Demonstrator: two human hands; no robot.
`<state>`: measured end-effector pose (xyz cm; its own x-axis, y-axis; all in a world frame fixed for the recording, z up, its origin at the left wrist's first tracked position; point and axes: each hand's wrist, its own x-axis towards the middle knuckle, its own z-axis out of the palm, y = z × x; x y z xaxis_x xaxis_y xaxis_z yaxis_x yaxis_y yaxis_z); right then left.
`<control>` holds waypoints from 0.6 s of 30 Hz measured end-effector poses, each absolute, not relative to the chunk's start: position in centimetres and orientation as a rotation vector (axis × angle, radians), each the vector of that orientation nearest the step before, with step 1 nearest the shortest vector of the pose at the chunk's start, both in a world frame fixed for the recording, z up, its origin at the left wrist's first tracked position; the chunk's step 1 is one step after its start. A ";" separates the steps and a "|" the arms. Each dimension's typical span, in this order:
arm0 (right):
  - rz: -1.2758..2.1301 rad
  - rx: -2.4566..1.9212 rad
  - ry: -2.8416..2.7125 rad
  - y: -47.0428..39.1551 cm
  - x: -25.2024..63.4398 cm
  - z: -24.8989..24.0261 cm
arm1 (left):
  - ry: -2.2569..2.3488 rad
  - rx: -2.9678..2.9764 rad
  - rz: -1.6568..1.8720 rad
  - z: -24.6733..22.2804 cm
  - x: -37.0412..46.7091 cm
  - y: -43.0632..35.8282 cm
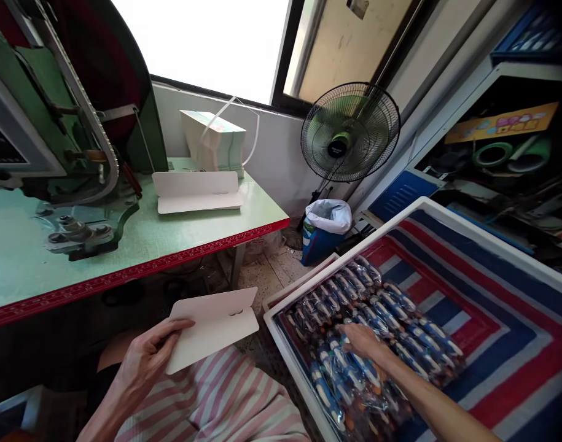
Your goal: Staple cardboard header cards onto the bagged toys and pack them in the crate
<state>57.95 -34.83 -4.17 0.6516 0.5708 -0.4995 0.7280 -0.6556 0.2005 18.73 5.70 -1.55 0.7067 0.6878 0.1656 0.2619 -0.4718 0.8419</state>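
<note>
My left hand (154,350) grips a folded white card (214,328) by its left end, thumb on top. The card has a crease along its length and a small cut-out hole near the right end, and it is held over my lap. My right hand (361,341) reaches into a white-rimmed tray (274,328), its fingers closed at a plastic-wrapped packet (338,353) with blue and white parts. Rows of similar wrapped packets (400,298) lie around it. The fingertips are partly hidden among the shiny wrapping.
A green machine (78,233) stands on the pale green table (193,230) with a red edge. Another folded white card (198,196) and a card stack (216,138) lie there. Beyond are a fan (340,144), a lined bin (327,227) and shelves (474,92). Striped cloth (515,344) lines the tray.
</note>
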 end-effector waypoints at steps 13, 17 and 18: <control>-0.519 2.688 1.049 -33.6 57.2 0.5 | 0.692 2.164 0.655 -3.1 18.9 5.4; -0.941 3.187 1.137 -29.2 56.0 6.7 | 0.648 2.281 0.749 -2.9 20.4 4.0; -1.138 3.346 1.118 -27.8 55.1 8.2 | 0.635 2.316 0.740 -2.8 20.7 3.3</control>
